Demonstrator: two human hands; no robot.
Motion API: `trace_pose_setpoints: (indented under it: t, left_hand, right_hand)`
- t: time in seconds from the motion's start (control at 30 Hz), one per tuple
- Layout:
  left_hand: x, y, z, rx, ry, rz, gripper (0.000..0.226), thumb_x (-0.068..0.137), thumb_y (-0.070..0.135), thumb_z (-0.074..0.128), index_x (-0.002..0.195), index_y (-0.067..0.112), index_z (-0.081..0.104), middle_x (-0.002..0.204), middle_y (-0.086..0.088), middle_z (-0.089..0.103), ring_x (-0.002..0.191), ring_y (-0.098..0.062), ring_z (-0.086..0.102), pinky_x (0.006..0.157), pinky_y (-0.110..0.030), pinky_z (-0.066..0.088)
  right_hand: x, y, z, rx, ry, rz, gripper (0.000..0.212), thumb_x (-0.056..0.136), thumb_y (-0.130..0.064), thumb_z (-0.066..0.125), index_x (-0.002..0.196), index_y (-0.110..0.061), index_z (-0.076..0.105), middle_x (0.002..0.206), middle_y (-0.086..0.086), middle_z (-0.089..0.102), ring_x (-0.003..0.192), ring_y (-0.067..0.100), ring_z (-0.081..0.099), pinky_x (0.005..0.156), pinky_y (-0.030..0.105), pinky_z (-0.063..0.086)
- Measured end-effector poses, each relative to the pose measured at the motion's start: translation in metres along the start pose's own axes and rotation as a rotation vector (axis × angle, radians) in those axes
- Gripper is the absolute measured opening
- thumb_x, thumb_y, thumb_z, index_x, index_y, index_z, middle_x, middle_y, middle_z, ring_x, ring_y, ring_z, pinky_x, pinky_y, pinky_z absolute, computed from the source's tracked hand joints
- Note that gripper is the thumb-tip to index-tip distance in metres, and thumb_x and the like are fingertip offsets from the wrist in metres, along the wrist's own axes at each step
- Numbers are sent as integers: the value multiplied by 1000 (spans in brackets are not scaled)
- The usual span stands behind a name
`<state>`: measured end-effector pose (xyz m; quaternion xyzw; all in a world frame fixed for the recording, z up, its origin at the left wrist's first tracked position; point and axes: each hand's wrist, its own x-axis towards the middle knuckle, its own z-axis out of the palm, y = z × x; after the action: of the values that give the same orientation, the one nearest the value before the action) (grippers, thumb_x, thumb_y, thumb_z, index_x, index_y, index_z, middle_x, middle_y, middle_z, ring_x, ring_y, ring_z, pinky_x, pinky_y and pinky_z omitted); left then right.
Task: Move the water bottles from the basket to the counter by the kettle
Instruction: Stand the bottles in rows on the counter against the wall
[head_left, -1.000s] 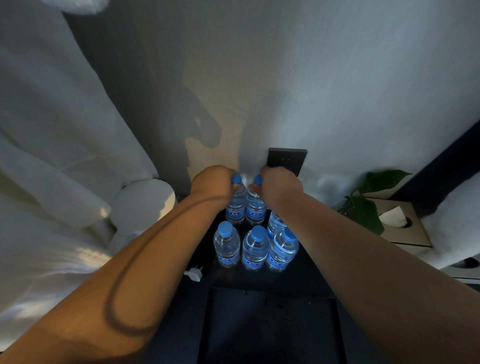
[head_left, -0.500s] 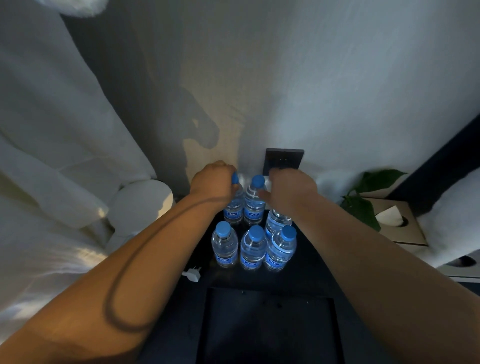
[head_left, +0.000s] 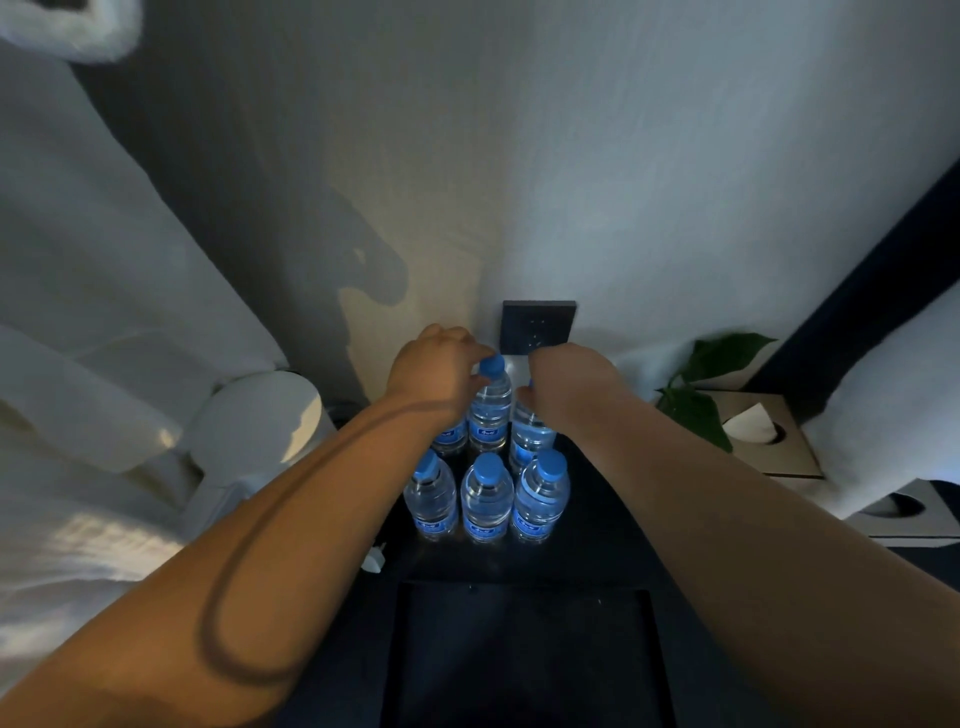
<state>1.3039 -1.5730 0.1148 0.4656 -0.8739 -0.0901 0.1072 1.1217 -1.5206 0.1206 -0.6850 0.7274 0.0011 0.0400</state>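
Note:
Six clear water bottles with blue caps stand in two rows on a dark counter (head_left: 613, 525). The front row (head_left: 485, 501) is free of my hands. My left hand (head_left: 434, 371) is closed over the top of the back-left bottle (head_left: 451, 440), with its fingertips against the cap of the back-middle bottle (head_left: 489, 410). My right hand (head_left: 566, 379) curls over the top of the back-right bottle (head_left: 530, 434), whose cap is almost hidden. A white rounded kettle (head_left: 265, 421) sits to the left of the bottles.
A dark wall socket (head_left: 537, 325) is just behind the bottles. A white plug (head_left: 375, 558) lies at the counter's left edge. A plant (head_left: 711, 379) and a tissue box (head_left: 769, 441) stand to the right. White fabric (head_left: 104, 312) hangs on the left. A dark rectangular panel (head_left: 519, 649) lies nearest me.
My right hand has left the back-middle bottle's cap and shifted right onto the back-right bottle. My left hand stays on the back-left bottle. The view has drifted slightly.

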Motion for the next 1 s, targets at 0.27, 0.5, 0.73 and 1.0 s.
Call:
trace_pose_setpoints:
  t: [0.27,0.5,0.73,1.0]
  left_hand:
    - [5,3,10,-6,-27,-70,40,101,33,61,140,34,64,129,-12,64,121,-30,56,100,-34,45]
    - [5,-2,16,34,-30,-49,37,99,30,60,135,34,67,118,-12,66,113,-32,57,86,-32,36]
    - [4,-3,15,74,-48,-41,41,98,28,58,138,35,63,113,-10,64,111,-33,57,83,-33,28]
    - [1,0,12,86,-70,-42,46,100,30,56,145,33,57,117,-10,64,116,-31,54,94,-37,35]
  right_hand:
    - [13,7,6,37,91,-28,29,98,-41,61,109,-14,61,102,9,67,96,31,65,74,35,48]
    - [18,20,10,118,37,-41,27,93,-41,68,103,-17,61,87,-1,53,82,22,56,68,31,40]
    - [22,16,8,121,6,38,30,97,-45,65,94,-17,55,88,1,53,84,22,57,71,33,44]
    - [20,18,9,96,-36,46,10,96,-19,65,102,-12,66,100,7,66,81,19,54,70,31,43]
